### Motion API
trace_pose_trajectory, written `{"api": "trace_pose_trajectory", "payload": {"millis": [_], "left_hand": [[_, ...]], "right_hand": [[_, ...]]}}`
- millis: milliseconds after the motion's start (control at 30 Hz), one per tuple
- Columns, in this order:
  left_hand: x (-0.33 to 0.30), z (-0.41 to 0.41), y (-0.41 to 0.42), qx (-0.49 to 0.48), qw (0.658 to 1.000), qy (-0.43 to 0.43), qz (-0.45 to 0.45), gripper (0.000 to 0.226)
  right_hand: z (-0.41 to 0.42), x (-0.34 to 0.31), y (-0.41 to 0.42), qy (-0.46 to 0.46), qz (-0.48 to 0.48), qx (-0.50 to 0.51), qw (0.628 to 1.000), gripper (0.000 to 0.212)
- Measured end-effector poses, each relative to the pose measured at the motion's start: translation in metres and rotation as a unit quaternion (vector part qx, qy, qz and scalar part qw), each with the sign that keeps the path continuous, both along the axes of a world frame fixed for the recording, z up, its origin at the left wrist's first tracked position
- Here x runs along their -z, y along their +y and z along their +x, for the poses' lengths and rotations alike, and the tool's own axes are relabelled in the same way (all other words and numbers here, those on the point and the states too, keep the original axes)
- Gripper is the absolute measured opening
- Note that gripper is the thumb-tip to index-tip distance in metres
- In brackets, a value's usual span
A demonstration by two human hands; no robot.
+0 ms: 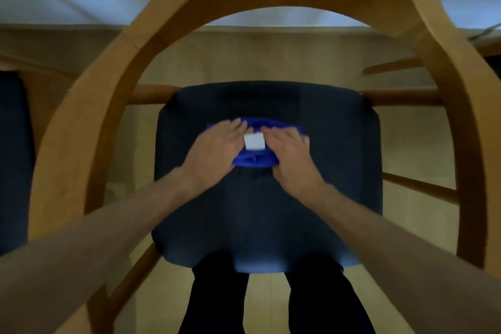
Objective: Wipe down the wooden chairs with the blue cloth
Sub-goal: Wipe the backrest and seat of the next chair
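Head view, nearest first: two dark-trousered legs are seen standing just behind the seat's rear edge, and both bare forearms are reached forward through the arched wooden frame. The stance seems chosen so that the seat can be worked from above.

Further in, the left hand and the right hand are laid side by side on the blue cloth, which is bunched on the middle of the dark upholstered seat. The fingers of both hands are held fairly straight and flat on the fabric rather than curled round it; motion blur hides the finer detail, and whether any edge is pinched cannot be told. A small white tag lies between the two sets of fingers, on top of the cloth. A ridge of cloth is bunched just beyond the fingertips, and a fold shows below, between the palms. The cloth is probably being flattened or folded into a pad, so that it can be carried in one hand for wiping.

Beyond the fingers, the seat's far edge is met by a round rail on either side. The chair's curved wooden frame is arched well apart from the hands, and it is judged not yet wiped.
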State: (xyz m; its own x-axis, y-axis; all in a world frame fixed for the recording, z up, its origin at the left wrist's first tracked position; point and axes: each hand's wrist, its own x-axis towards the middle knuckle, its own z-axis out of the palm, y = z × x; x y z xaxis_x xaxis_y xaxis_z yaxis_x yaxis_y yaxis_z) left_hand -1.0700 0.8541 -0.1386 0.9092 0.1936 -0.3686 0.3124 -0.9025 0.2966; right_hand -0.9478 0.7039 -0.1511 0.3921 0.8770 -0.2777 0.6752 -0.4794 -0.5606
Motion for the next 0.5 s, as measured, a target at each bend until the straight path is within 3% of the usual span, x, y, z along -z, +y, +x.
{"api": "trace_pose_trajectory", "payload": {"millis": [133,200,300,400,500], "left_hand": [[-0.010,-0.056,-0.050,0.046,0.998,-0.022,-0.020,0.056],[-0.011,-0.059,-0.044,0.083,0.995,-0.004,-0.048,0.054],[-0.019,-0.029,-0.006,0.109,0.989,-0.006,-0.096,0.033],[-0.023,0.029,0.039,-0.023,0.994,-0.049,-0.093,0.029],[-0.016,0.086,0.068,-0.114,0.988,-0.012,-0.106,0.035]], "right_hand": [[-0.048,-0.008,-0.054,0.011,-0.066,-0.053,0.996,0.067],[-0.042,-0.011,-0.053,-0.008,-0.092,-0.139,0.986,0.064],[-0.004,-0.017,-0.022,-0.043,-0.094,-0.220,0.970,0.065],[0.052,-0.016,0.035,-0.060,-0.032,-0.121,0.990,0.059],[0.107,-0.008,0.085,-0.073,-0.004,-0.041,0.996,0.046]]}}
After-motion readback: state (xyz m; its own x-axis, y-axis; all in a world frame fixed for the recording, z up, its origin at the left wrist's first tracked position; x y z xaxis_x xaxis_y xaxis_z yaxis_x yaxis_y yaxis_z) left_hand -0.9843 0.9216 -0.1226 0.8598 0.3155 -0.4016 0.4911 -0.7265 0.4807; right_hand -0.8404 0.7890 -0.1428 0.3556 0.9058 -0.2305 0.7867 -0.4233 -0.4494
